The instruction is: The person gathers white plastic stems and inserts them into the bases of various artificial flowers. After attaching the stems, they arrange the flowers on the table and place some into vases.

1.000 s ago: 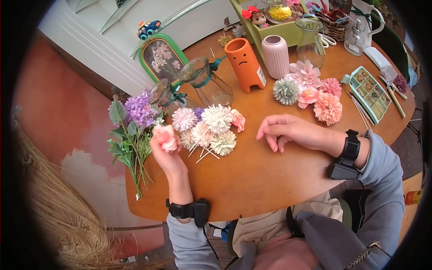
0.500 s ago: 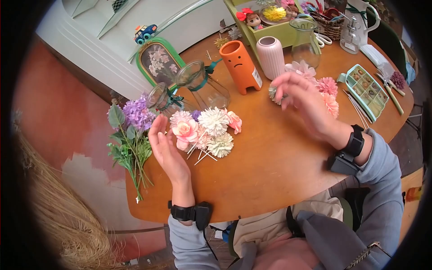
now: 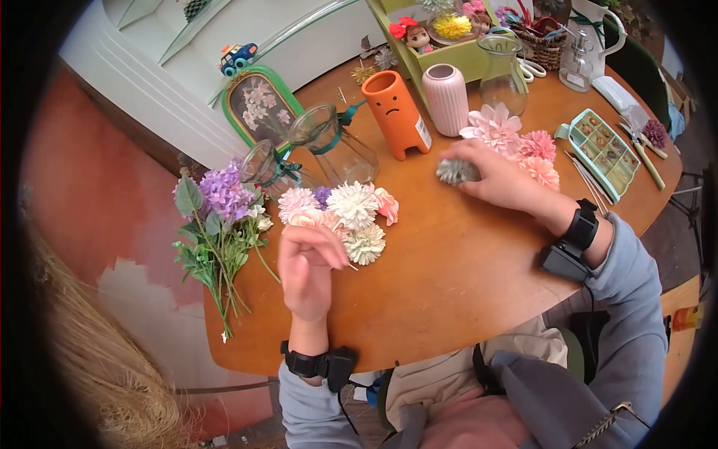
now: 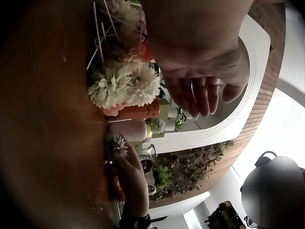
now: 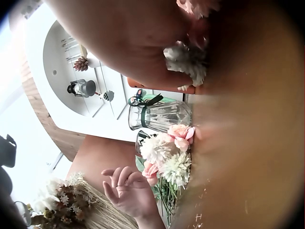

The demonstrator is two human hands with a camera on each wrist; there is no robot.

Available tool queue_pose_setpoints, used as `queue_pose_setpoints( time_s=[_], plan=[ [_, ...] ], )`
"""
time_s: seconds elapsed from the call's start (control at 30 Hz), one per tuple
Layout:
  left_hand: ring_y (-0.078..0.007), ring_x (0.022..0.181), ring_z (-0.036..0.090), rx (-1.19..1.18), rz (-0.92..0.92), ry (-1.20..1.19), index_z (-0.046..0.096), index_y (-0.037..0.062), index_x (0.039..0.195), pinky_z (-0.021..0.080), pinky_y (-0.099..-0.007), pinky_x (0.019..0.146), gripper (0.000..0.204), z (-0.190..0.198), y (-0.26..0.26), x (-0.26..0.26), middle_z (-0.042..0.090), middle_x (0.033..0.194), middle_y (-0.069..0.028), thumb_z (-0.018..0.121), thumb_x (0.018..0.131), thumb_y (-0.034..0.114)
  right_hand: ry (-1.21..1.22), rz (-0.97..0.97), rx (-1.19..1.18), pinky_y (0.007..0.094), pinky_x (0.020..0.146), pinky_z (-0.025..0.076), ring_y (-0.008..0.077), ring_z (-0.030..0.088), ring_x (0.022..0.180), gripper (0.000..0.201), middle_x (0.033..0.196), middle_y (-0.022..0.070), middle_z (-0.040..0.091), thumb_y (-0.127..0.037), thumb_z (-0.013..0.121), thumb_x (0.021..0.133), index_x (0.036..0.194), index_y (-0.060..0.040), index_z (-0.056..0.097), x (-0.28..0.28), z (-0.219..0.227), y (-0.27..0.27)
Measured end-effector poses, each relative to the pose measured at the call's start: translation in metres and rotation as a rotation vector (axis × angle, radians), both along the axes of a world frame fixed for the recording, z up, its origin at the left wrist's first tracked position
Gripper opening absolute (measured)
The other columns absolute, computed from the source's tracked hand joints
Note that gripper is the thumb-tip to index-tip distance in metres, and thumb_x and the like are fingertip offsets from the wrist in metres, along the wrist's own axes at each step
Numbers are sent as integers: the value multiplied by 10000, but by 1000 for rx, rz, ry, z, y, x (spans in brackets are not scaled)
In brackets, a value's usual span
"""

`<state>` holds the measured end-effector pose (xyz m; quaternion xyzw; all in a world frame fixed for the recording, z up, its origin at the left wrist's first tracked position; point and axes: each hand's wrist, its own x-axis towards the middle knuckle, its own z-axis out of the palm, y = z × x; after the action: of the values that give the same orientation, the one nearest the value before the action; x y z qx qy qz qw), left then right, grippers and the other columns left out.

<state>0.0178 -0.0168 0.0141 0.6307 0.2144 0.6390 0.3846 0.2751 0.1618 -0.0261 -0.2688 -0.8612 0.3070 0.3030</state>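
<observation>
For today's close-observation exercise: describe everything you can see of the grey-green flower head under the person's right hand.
The grey-green flower head is a small, round artificial bloom with many narrow, pale-tipped petals, fabric-like by its look. It lies on the wooden table, in front of the orange vase and left of the pink blooms. The right hand curls its fingers over it, gripping it. No stem shows.

A home craft corner: round wooden table [image 3: 449, 277] crowded with artificial flower heads [image 3: 351, 213], glass vases [image 3: 333, 142], an orange ceramic face vase [image 3: 393, 112] and a teal bead tray [image 3: 602, 150].
</observation>
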Motion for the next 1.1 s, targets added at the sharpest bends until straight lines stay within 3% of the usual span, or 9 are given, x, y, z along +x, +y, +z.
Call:
queue_pose_setpoints(
  time_s=[0.1, 0.23, 0.27, 0.5, 0.7, 0.87, 0.93, 1.0, 1.1],
  plan=[
    [-198, 743, 529, -292, 35, 151, 478, 24, 1046, 432, -308, 673, 350, 1, -5, 21, 536, 824, -90, 492, 900, 341, -27, 58, -192, 300, 952, 411, 220, 542, 1060, 421, 1095, 79, 568, 63, 577, 737, 1137, -61, 531, -3, 6, 0],
    [-219, 1025, 538, -416, 167, 158, 464, 14, 1212, 462, -304, 754, 422, -4, 1, 38, 533, 1137, -109, 612, 849, 171, 306, 330, -752, 273, 864, 461, 132, 573, 981, 333, 1019, 52, 607, 12, 622, 808, 1115, -27, 500, -8, 26, -18],
    [-188, 1178, 445, -427, 65, 157, 463, 15, 1274, 463, -302, 842, 481, -6, 3, 33, 409, 1315, -91, 601, 814, -29, 271, 390, -862, 260, 781, 505, 105, 595, 920, 288, 989, 47, 616, -44, 626, 846, 1087, -40, 469, -8, 30, -22],
    [-184, 1184, 421, -208, 127, 673, 570, 80, 1186, 433, -312, 900, 473, -3, 10, 46, 449, 1266, -64, 676, 733, -1, 267, 547, -1181, 240, 726, 545, 109, 612, 887, 201, 1016, 53, 601, -147, 590, 895, 1024, -52, 469, -19, 21, -63],
    [-148, 1034, 514, -452, 73, 361, 595, 11, 1061, 443, -276, 884, 385, -11, 9, 42, 485, 1056, -48, 658, 700, -107, 63, 629, -1282, 248, 759, 529, 109, 610, 888, 285, 1023, 44, 598, -216, 560, 915, 1132, -44, 491, -19, 19, -52],
    [-142, 1016, 513, -411, 100, 263, 610, -8, 1021, 451, -274, 885, 334, -16, 10, 35, 465, 1057, -39, 629, 712, -133, -23, 394, -690, 225, 673, 505, 110, 612, 833, 228, 926, 42, 612, -180, 553, 914, 1102, -52, 527, 9, 59, -36],
    [-140, 1024, 509, -376, 108, 289, 623, 2, 1019, 452, -271, 878, 337, -15, 10, 34, 459, 1068, -35, 613, 714, -143, -313, -2, -169, 241, 654, 491, 94, 603, 793, 216, 879, 65, 611, -138, 583, 874, 1067, -52, 540, 32, 99, -44],
    [-137, 1027, 506, -357, 118, 324, 635, 22, 1027, 449, -262, 872, 352, -13, 9, 34, 457, 1069, -30, 595, 719, -144, -294, -289, 178, 360, 669, 480, 271, 616, 758, 218, 812, 135, 614, -104, 620, 778, 976, -35, 559, 55, 90, -44],
    [-133, 1027, 503, -368, 116, 359, 645, 47, 1042, 443, -250, 861, 375, -12, 8, 35, 460, 1064, -26, 577, 726, -143, -589, -493, 465, 417, 649, 470, 345, 598, 737, 176, 782, 162, 614, -132, 613, 774, 891, -15, 552, 96, 72, -45]
  ],
)
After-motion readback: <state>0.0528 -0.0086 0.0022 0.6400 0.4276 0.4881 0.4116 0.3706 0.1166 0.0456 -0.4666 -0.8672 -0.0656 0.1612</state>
